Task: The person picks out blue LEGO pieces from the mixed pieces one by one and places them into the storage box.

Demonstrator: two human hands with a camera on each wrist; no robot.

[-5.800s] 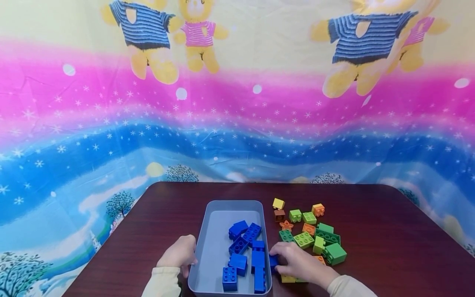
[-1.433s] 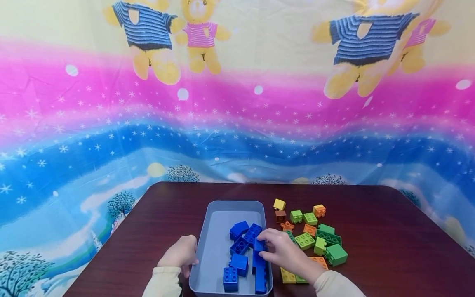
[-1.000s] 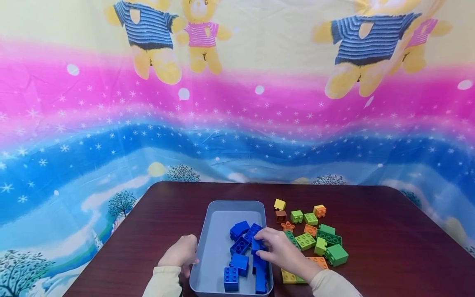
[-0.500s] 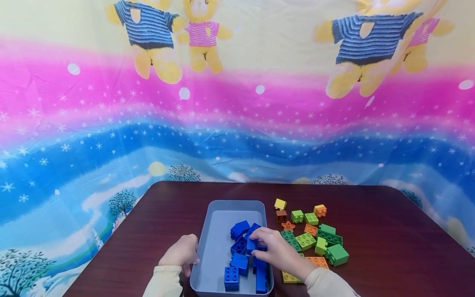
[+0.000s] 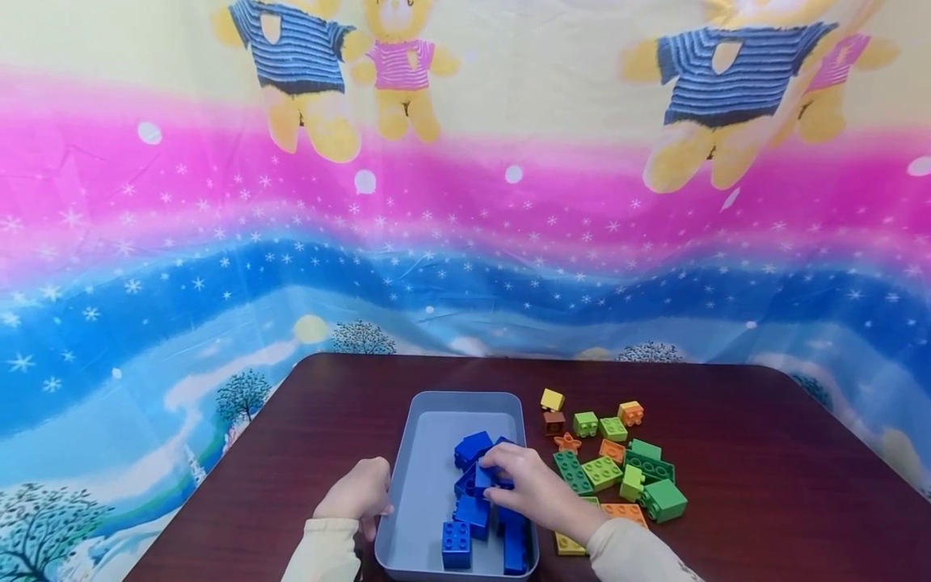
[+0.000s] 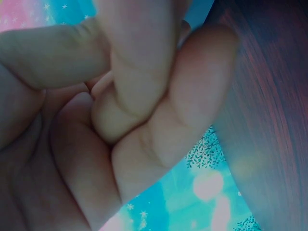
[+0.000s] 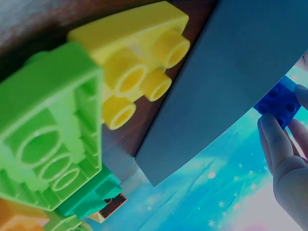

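Note:
My right hand (image 5: 534,489) pinches a blue toy brick (image 5: 483,478) between thumb and fingers, above the blue bricks in the grey tray (image 5: 422,453). The right wrist view has the same brick (image 7: 278,103) with its studs showing, beyond the tray's wall (image 7: 207,86). At the tray's left side, my left hand (image 5: 358,491) grips the rim with curled fingers; its fingers (image 6: 144,72) fill much of the left wrist view and hide the grip. Several blue bricks lie loose in the tray, mostly toward its right side, including a studded one (image 5: 456,544) near the front.
Right of the tray lie loose green, orange and yellow bricks, among them a large green brick (image 5: 665,500), a brown brick (image 5: 554,423) and an orange star-shaped piece (image 5: 567,443). A patterned cloth (image 5: 465,202) hangs behind the dark table (image 5: 327,420).
My right hand has taken the blue brick from the table beside the tray, lifted it over the right rim and moved it left above the other bricks. The left hand stays at the rim.

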